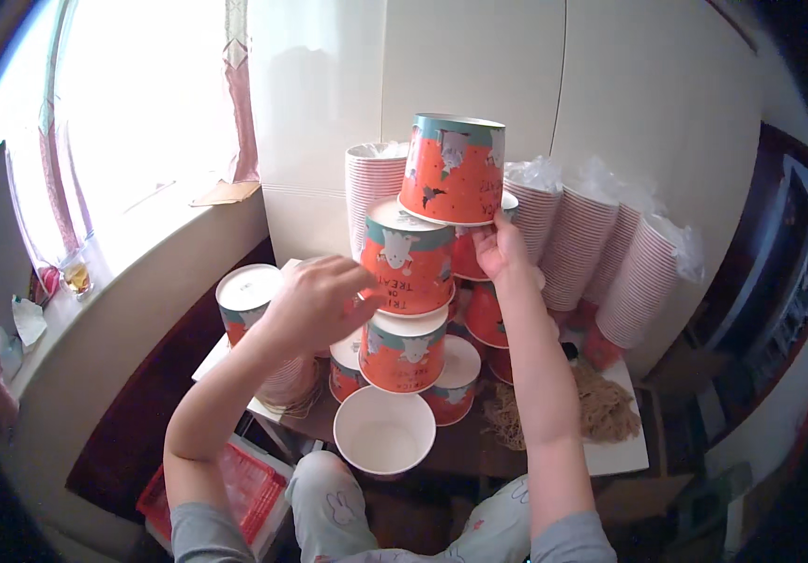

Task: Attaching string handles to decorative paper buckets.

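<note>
My right hand (501, 246) grips the bottom rim of an upside-down orange paper bucket (451, 174) with a teal band. This bucket is raised at the top of a column, and I cannot tell whether it rests on those below. Beneath it stand another printed bucket (407, 267) and a lower one (404, 352), both bottom-up. Beside the middle bucket is my left hand (324, 296), fingers apart and slightly bent, holding nothing; contact with the bucket is unclear. An empty white paper bucket (385, 427) sits mouth-up at the table's front edge.
Tall nested stacks of paper buckets (578, 249), topped with clear plastic, line the back wall. More printed buckets (249, 291) stand on the table (625, 455). Brown stringy fibre (606, 408) lies at right. A red crate (244, 493) is at lower left, below the window (151, 94).
</note>
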`<state>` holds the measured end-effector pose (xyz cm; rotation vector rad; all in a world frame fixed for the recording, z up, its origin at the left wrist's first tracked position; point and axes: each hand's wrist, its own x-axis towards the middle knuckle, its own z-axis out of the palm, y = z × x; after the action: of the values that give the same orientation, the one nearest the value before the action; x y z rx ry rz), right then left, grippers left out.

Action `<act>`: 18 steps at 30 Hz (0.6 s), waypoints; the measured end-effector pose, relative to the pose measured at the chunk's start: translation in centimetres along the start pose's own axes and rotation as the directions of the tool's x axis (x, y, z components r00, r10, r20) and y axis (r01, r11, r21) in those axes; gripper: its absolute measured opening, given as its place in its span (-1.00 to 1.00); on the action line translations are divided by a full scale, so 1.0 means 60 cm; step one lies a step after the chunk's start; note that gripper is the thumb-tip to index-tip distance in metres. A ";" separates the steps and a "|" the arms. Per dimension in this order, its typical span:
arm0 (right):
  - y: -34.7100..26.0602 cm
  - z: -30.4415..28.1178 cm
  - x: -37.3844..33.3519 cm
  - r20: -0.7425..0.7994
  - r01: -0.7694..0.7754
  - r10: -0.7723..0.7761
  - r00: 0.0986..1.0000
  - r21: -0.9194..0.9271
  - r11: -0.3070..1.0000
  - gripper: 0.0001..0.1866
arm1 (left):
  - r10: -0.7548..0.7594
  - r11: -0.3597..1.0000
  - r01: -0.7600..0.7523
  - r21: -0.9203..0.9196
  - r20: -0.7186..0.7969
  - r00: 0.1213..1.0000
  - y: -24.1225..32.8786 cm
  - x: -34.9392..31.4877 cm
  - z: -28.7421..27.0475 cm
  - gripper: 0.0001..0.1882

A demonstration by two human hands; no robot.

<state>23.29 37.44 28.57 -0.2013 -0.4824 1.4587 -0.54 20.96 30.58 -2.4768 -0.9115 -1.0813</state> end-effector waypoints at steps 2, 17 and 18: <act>-0.001 -0.012 0.001 -0.102 -0.030 0.014 0.995 -0.153 0.988 -0.76 | -0.006 0.999 0.007 -0.043 0.028 1.000 0.017 -0.023 0.001 -0.87; -0.055 -0.192 -0.239 -0.132 -0.122 0.052 0.990 -0.606 0.786 -0.88 | 0.074 0.997 -0.078 -0.024 0.657 0.750 0.098 -0.317 0.183 -0.74; -0.058 -0.212 -0.261 -0.148 -0.137 0.046 0.988 -0.689 0.711 -0.90 | 0.127 0.992 -0.110 -0.067 0.656 0.744 0.101 -0.322 0.187 -0.82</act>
<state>31.32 23.70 15.70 -0.9331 -0.9288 1.2856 -0.41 13.41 8.67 -2.9360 -0.8812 -0.1307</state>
